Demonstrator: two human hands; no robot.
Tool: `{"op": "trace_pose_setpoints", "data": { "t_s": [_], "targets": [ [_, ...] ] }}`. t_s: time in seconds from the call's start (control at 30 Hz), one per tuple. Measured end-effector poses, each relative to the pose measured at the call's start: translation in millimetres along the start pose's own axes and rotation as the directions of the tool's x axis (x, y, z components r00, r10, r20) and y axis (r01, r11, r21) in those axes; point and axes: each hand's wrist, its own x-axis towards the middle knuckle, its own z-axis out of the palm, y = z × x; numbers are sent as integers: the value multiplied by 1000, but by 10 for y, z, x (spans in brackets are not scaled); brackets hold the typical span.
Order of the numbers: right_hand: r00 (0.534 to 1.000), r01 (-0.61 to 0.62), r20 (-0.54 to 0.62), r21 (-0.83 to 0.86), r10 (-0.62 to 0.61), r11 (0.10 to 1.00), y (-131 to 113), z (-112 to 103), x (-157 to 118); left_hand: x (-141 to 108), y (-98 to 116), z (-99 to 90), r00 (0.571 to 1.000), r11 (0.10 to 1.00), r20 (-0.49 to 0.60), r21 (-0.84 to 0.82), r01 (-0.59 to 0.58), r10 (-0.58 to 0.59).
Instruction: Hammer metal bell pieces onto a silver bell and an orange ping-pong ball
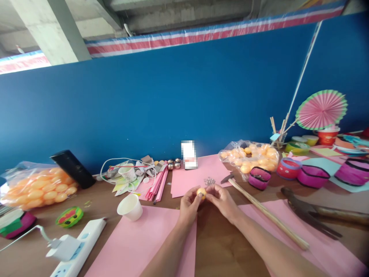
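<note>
A small orange ball [201,192] is held up over the brown table, in front of me. My left hand [188,206] is closed, with its thumb and fingers around the ball's left side. From the right, my right hand [222,201] pinches at the ball's edge, fingertips together; whether something tiny is between them is too small to tell. Just beyond the hands lies a little heap of small shiny metal pieces [209,181] on a pink sheet [190,181]. A small hammer [265,209] with a wooden handle rests to the right of my right hand.
Bags of orange balls stand left [37,188] and right [250,154]. A white paper cup [130,207] sits on another pink sheet [144,246]. A power strip [83,246] lies at front left, a claw hammer [308,211] at right. Behind rises a blue partition [178,104].
</note>
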Motion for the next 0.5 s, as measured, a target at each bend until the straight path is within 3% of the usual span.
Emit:
{"op": "trace_pose_setpoints", "data": {
  "t_s": [0.17,0.27,0.37,0.5],
  "targets": [
    [999,29,32,-43,-28,999,1,4,7,20,-3,22,998,999,-56,-40,16,-19],
    [993,61,-83,-232,-83,971,33,-73,47,23,3,37,991,996,-126,-77,34,-44],
    [950,85,-204,-561,-236,824,75,-214,98,12,24,36,985,992,-159,-117,46,-65],
    [926,92,-137,-821,-352,563,112,-372,137,-13,67,33,986,988,-155,-146,45,-68]
  ]
}}
